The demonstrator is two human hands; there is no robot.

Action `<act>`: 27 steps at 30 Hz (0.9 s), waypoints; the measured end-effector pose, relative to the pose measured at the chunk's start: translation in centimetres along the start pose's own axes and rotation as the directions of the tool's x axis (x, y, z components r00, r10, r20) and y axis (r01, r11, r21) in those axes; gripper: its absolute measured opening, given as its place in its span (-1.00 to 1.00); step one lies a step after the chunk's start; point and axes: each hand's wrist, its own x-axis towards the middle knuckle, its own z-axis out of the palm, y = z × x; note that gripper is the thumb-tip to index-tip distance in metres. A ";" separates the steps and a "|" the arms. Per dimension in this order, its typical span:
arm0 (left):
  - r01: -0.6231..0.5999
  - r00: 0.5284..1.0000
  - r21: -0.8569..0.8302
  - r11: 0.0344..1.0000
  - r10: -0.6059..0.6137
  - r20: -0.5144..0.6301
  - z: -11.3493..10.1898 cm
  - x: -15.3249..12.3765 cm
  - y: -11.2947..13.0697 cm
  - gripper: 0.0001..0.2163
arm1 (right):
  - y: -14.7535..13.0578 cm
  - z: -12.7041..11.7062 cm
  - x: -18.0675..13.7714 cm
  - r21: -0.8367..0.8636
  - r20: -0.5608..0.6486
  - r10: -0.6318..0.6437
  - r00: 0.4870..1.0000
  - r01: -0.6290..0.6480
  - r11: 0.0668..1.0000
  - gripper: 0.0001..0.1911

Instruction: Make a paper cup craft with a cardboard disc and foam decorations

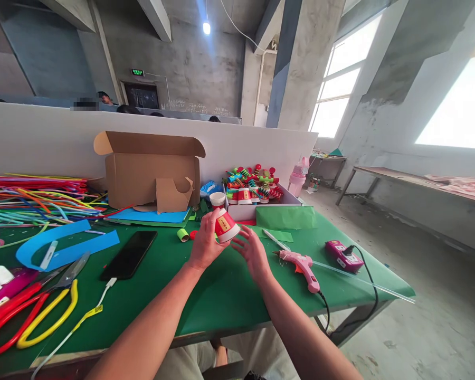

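Note:
A red paper cup (225, 226) with a white rim and a gold label is tilted in my left hand (206, 240), whose fingers wrap round its left side. Close to the cup's rim on the right is my right hand (253, 252), its fingers apart and nothing visible in them. Whether its fingertips touch the rim I cannot tell. Behind the held cup stands a white-topped paper cup (217, 199). A small green paper roll (183, 235) lies left of my left hand, with a red piece (193, 234) beside it.
A pink glue gun (303, 266) lies to the right, near a pink power block (343, 256). At left are scissors (69, 274), a phone (130, 255) and many pipe cleaners (43, 195). Behind stand a cardboard box (150, 179), a box of colourful crafts (241, 212) and a pink bottle (298, 178).

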 end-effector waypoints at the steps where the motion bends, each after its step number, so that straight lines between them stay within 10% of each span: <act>1: -0.016 1.000 0.002 1.000 0.016 0.003 -0.1 0.0 -0.1 -0.21 | -0.6 -0.5 -0.8 -0.058 -0.026 -0.054 0.998 0.053 0.997 -0.52; 6: -0.063 0.997 -0.029 0.998 0.064 0.044 -0.6 -0.1 -0.2 -0.19 | -5.6 -6.6 -5.9 -0.530 -0.139 -0.351 0.926 0.230 0.816 -0.59; 10: -0.068 0.997 -0.053 0.996 0.070 0.038 -0.7 0.0 -0.1 -0.19 | -9.7 -12.1 -8.6 -0.901 -0.265 -0.493 0.829 -0.031 0.432 -0.60; 18: -0.047 0.997 -0.032 0.998 0.048 0.060 -0.7 -0.2 0.2 -0.20 | -10.4 -12.3 -7.1 -0.947 -0.256 -0.223 0.941 -0.290 -0.137 -0.81; 22: -0.044 0.998 -0.033 0.998 0.045 0.046 -0.6 -0.2 0.0 -0.23 | -10.1 -13.1 -6.6 -0.963 -0.267 -0.269 0.925 -0.264 0.048 -0.84; 27: -0.024 0.999 -0.055 0.998 0.026 0.027 -0.7 -0.1 -0.2 -0.25 | -10.5 -12.5 -8.1 -0.641 -0.332 -0.184 0.925 -0.078 0.764 -0.77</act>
